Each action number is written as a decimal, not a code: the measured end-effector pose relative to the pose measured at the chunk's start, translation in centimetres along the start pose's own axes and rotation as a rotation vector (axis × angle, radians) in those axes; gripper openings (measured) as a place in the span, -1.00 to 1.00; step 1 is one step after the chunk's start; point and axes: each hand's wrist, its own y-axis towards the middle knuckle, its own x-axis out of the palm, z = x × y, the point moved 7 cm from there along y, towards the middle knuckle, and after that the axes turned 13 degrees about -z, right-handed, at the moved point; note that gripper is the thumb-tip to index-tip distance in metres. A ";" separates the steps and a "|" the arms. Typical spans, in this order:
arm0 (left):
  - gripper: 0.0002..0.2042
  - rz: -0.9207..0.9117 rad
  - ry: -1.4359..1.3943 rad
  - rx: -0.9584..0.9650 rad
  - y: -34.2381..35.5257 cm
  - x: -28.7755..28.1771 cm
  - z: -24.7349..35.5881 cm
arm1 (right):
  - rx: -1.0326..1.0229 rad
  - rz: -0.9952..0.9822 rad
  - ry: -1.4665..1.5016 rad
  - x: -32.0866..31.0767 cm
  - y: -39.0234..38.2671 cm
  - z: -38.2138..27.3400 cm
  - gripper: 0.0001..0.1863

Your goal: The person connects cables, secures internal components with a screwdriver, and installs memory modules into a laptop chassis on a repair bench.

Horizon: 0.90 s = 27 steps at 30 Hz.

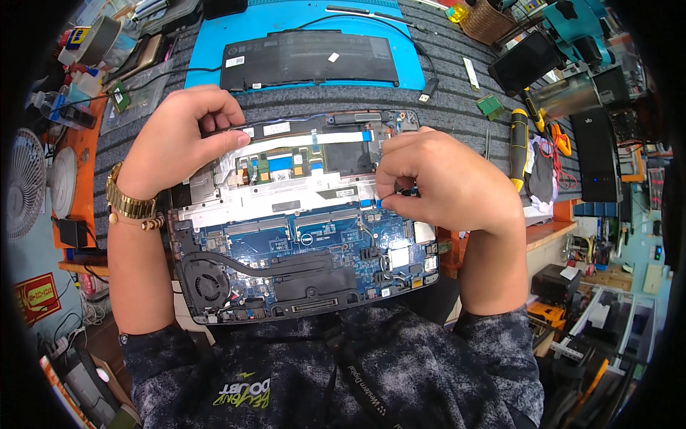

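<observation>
An opened laptop base (307, 247) lies in front of me, its blue circuit board, black fan (209, 280) and silver bracket (271, 200) exposed. A white ribbon cable (300, 141) with a blue end runs across its far part. At the far left edge is my left hand (189, 136), its fingers bent and the thumb against the laptop base's rim. My right hand (439, 179) rests over the right side, thumb and forefinger pinched near a small blue cable tab (366, 203). Whatever lies between those fingertips is hidden.
Beyond the laptop, a flat black battery (307, 58) lies on a blue mat (207, 43), with a black cable (400, 30) nearby. To the right are a yellow-and-black tool (519, 143) and a small green board (490, 107). A white fan (25, 184) stands far left.
</observation>
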 end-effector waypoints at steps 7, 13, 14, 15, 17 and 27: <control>-0.81 0.007 -0.017 -0.005 0.0 0.0 -0.1 | 0.030 -0.043 0.120 -0.4 -0.1 0.5 -0.87; -0.81 -0.005 0.000 -0.004 0.1 0.0 0.0 | 0.007 -0.044 0.027 -0.2 0.2 0.4 -0.91; -0.81 -0.003 0.001 -0.005 0.0 0.0 0.0 | 0.009 -0.043 0.033 -0.2 0.2 0.4 -0.90; -0.81 -0.001 0.001 -0.006 0.0 0.0 0.0 | 0.012 -0.041 0.039 -0.2 0.2 0.4 -0.90; -0.81 0.003 0.001 -0.005 0.0 0.0 0.0 | 0.022 -0.040 0.065 -0.2 0.2 0.5 -0.90; -0.80 0.006 -0.004 -0.002 0.0 0.0 0.2 | 0.032 -0.090 0.091 0.1 0.4 0.3 -0.89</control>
